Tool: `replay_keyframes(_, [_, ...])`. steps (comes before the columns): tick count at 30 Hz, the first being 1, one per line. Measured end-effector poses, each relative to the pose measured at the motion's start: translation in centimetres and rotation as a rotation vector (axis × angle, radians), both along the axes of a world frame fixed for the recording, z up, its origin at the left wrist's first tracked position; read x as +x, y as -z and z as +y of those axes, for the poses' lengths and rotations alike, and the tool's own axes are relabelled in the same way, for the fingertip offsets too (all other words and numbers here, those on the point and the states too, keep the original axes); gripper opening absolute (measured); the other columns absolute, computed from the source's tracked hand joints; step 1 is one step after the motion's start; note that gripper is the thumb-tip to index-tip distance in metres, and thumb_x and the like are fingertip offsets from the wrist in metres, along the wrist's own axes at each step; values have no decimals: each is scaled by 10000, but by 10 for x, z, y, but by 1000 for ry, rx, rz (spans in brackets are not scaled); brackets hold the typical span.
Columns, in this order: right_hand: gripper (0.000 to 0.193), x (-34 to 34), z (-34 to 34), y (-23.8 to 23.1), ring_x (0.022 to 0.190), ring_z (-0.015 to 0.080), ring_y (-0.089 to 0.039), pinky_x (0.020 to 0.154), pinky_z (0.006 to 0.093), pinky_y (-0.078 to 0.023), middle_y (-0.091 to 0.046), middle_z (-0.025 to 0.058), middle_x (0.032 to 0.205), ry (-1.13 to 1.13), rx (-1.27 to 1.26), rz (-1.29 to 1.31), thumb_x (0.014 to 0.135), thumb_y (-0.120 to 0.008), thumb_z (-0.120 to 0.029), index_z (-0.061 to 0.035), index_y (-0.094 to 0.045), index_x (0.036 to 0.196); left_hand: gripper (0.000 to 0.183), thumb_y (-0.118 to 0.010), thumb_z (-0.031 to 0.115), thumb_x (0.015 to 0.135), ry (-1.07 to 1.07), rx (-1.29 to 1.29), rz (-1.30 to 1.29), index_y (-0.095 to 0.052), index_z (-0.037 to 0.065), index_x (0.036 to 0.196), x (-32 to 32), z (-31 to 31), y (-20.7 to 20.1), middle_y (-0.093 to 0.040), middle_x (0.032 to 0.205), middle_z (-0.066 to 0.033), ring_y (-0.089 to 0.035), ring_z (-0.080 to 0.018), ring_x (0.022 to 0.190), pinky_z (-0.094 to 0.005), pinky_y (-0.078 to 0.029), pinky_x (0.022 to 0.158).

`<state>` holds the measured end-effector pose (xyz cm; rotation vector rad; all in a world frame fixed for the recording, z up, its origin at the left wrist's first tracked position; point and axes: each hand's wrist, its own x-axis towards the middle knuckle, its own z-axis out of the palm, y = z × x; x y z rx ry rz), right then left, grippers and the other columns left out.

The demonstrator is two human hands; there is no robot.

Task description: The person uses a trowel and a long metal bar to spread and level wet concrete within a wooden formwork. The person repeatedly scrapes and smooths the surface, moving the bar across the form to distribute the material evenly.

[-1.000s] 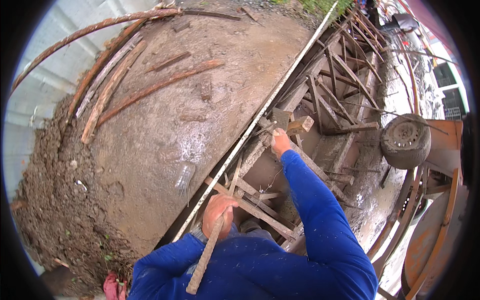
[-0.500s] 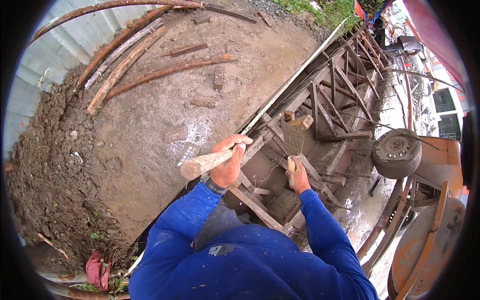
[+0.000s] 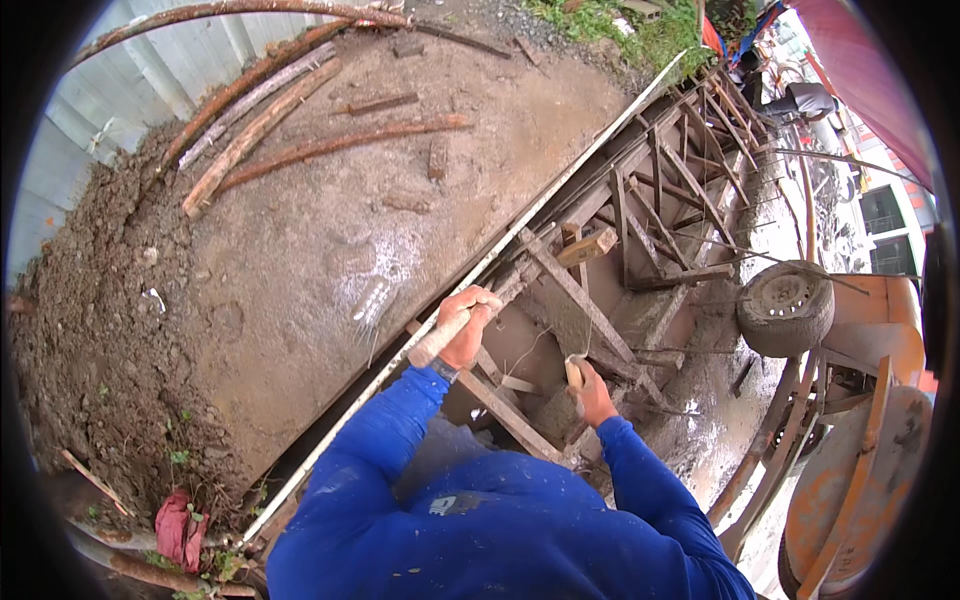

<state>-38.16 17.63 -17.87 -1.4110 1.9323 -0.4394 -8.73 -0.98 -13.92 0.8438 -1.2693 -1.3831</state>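
Note:
My left hand [image 3: 463,325] is closed around a thick wooden pole [image 3: 436,340], whose pale end sticks out toward the lower left. I cannot make out its far end against the muddy timber. To the right, my right hand [image 3: 593,393] grips a trowel [image 3: 574,373] by its light wooden handle. The blade, grey with mud or mortar, is hard to tell from the surface beyond it. Both hands are over a trench-like wooden frame [image 3: 585,300] of crossing braces. A squared timber block [image 3: 588,247] juts up ahead of them.
A long pale edge strip [image 3: 560,190] runs along the frame beside wet muddy ground [image 3: 300,270]. Loose poles [image 3: 340,152] lie far left, near a corrugated metal fence [image 3: 130,95]. A muddy wheel [image 3: 787,308] and rusty orange machine [image 3: 870,330] stand right. Another person [image 3: 805,100] is far right.
The pole's near end has shifted right and looks shorter. My right hand is slightly lower, and the trowel blade shows less plainly. The view has turned a little.

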Motion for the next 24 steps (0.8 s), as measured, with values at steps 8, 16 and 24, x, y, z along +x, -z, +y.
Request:
replay_keyframes(8, [684, 14, 22, -19, 1308, 368, -570, 1095, 387, -425, -607, 217, 1375, 53, 141, -72, 777, -705, -85, -30, -507, 1429, 92, -578, -33, 902, -30, -154, 44, -652, 3, 862, 11, -5, -25, -640, 830, -82, -591, -168, 771, -294, -472, 720])
replay_keyframes(16, [667, 11, 48, -12, 1287, 373, -586, 1077, 398, -448, -617, 216, 1356, -44, 72, 6, 804, -730, -28, -44, -504, 1431, 105, -566, -24, 855, -121, -80, 30, -664, 8, 838, 12, -18, 9, -653, 836, -59, -608, -157, 800, -304, -495, 763])
replay_keyframes(24, [693, 20, 53, -24, 1214, 328, -606, 1050, 384, -456, -616, 200, 1354, 56, 216, -73, 801, -740, -24, -85, -506, 1450, 103, -597, -63, 834, -163, -393, 210, -602, 26, 780, 13, -20, -56, -561, 699, -65, -521, -174, 626, -322, -418, 588])
